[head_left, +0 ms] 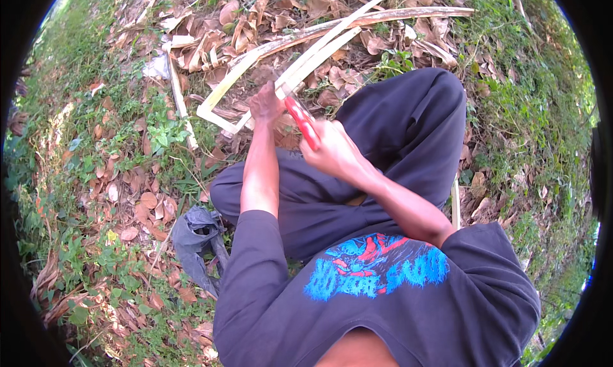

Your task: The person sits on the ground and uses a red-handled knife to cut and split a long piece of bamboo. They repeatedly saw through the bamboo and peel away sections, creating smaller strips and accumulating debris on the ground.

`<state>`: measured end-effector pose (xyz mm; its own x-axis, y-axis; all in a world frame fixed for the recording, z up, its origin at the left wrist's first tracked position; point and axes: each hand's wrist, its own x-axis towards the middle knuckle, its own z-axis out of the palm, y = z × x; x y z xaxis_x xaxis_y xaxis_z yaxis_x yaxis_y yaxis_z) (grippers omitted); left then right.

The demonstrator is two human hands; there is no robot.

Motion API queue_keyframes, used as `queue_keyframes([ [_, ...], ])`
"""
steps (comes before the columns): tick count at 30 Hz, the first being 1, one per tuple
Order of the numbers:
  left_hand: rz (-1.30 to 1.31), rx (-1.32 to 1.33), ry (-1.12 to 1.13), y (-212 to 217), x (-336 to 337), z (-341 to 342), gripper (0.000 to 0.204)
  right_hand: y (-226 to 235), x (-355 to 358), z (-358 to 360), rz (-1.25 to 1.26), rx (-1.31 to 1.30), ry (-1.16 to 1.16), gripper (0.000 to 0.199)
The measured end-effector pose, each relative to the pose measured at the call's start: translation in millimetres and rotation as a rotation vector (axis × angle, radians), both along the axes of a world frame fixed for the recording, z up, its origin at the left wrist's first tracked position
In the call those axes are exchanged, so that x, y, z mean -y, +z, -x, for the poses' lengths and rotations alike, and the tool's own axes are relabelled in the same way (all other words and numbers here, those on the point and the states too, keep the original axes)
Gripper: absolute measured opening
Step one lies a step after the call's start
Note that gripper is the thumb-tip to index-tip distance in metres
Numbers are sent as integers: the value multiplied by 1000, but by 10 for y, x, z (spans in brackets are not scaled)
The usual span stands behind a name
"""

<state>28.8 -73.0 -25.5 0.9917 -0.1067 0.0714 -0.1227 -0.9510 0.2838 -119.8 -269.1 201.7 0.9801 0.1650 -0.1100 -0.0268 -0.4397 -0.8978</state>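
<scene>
1. Clock centred on the hands, 12 away from the body. Left hand: fingers look curled at the near end of the pale strips; blurred, can't tell how tight. Strips run out toward 1–2. My read: fingers belong clear of the tool's line, strips pinned so they don't twist.
2. Right hand: fingers wrapped closed on the red-handled tool, handle pointing to 5. Working end meets the strips' near end, too blurred to identify. I'd favour short, controlled strokes, thigh out of the path.
3. Surface: outdoor ground, no tabletop; dry leaves and low green plants.
4. White scrap near 10; pale stick at 9.
5. Bent strip at 9, close by the left hand.
6. Dark grey crumpled cloth-like item at 7, beside the left knee.
7. Another pale strip at 4, beyond the right leg; grass past it.
</scene>
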Motion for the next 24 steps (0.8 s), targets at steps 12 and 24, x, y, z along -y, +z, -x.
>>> queue_keyframes([
  [12, -41, 118, -53, 67, 29, 36, 72, 142, 157, 108, -15, -70, -40, 17],
  [24, -51, -29, 23, 89, 83, 40, 73, 205, 85, 265, 2, -11, -51, 19],
])
